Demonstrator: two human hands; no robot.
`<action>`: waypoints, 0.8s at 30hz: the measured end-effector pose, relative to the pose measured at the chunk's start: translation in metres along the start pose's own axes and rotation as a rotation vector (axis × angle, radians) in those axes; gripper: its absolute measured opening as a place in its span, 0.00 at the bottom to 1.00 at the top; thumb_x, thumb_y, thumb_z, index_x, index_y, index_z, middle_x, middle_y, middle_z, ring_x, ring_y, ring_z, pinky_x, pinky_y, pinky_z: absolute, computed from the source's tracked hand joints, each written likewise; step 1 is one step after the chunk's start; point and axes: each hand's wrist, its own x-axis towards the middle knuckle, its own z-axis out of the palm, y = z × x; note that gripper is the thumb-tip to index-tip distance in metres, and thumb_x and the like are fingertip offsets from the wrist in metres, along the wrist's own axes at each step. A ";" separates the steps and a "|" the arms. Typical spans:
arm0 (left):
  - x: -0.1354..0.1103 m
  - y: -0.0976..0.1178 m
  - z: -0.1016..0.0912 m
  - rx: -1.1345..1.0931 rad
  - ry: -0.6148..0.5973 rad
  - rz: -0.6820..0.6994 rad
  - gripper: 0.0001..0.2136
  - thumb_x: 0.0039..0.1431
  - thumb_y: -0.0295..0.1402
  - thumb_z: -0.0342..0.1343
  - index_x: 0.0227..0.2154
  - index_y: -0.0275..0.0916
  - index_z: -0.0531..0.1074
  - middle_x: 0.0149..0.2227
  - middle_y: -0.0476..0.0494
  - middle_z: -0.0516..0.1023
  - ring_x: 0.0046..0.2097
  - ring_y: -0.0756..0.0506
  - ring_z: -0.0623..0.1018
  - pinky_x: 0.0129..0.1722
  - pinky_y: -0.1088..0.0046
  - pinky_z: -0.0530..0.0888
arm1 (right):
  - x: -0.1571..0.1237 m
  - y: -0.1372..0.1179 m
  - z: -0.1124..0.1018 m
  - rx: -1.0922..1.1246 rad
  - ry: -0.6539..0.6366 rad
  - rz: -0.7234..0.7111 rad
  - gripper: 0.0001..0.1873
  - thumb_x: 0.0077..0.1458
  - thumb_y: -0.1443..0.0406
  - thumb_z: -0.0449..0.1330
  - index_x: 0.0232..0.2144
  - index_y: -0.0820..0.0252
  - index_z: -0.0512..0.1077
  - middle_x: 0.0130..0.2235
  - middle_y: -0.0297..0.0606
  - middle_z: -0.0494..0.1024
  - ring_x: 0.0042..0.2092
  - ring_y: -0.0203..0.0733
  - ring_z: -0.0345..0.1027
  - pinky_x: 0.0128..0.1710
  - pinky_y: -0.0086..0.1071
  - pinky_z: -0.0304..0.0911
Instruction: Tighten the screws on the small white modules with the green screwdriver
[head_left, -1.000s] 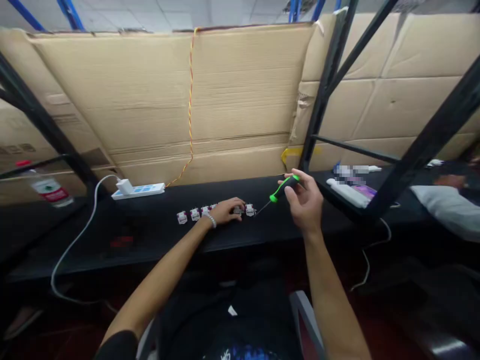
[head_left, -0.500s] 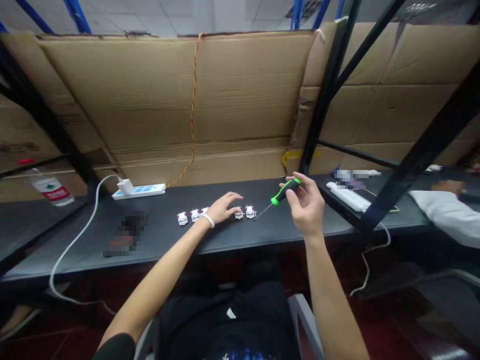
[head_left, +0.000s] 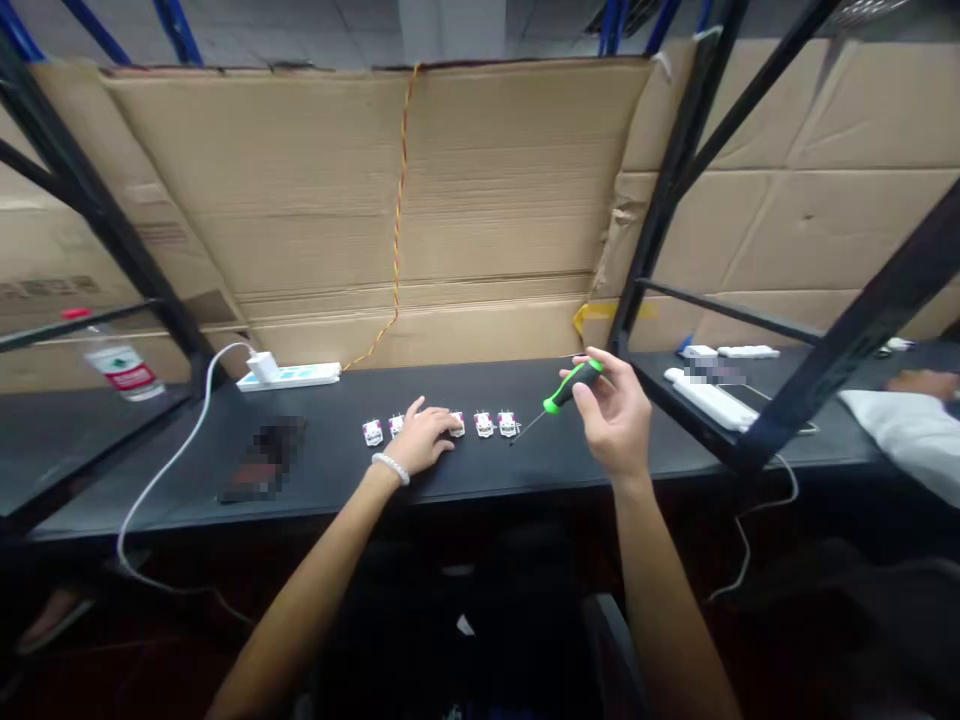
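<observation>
Several small white parts with pink or purple sides stand in a row on the black table, among them one at the left end [head_left: 373, 432], one in the middle [head_left: 484, 425] and one at the right end [head_left: 508, 424]. My left hand [head_left: 421, 440] lies low over the row, fingers apart, covering part of it. Its fingertips are at another white part [head_left: 458, 424]; whether they touch it I cannot tell. In my right hand [head_left: 619, 415] is a green and black screwdriver [head_left: 574, 386], its thin shaft slanting down left, tip near the right-end part.
A power strip [head_left: 311, 376] with a plugged-in white charger lies at the back left, its cable hanging over the edge. A blurred dark object [head_left: 262, 460] rests at left. Beyond the right rack post [head_left: 652, 220] are another strip [head_left: 709, 400] and another person's sleeve [head_left: 900, 430].
My left hand has moved left along the row, uncovering a white part near its fingertips. The right hand keeps the screwdriver in nearly the same place. The view has shifted slightly.
</observation>
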 end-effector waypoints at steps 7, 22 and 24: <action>-0.034 0.026 -0.004 -0.082 0.078 0.004 0.16 0.63 0.34 0.65 0.53 0.45 0.78 0.55 0.38 0.78 0.60 0.34 0.74 0.67 0.43 0.64 | -0.016 0.006 0.026 0.046 -0.097 0.057 0.25 0.62 0.58 0.66 0.60 0.53 0.71 0.55 0.46 0.81 0.50 0.50 0.82 0.55 0.46 0.79; -0.040 0.038 -0.004 -0.432 0.023 0.061 0.08 0.66 0.34 0.61 0.47 0.41 0.79 0.55 0.38 0.78 0.55 0.40 0.79 0.59 0.60 0.75 | -0.035 0.025 0.050 0.024 -0.066 0.062 0.25 0.59 0.57 0.70 0.57 0.52 0.73 0.44 0.41 0.84 0.44 0.46 0.82 0.48 0.43 0.80; -0.041 0.036 -0.002 -0.432 0.022 0.068 0.08 0.67 0.34 0.61 0.47 0.42 0.79 0.58 0.38 0.77 0.58 0.39 0.78 0.61 0.59 0.74 | -0.037 0.025 0.052 0.009 -0.073 0.059 0.25 0.59 0.57 0.70 0.57 0.52 0.73 0.45 0.41 0.84 0.45 0.47 0.82 0.49 0.43 0.80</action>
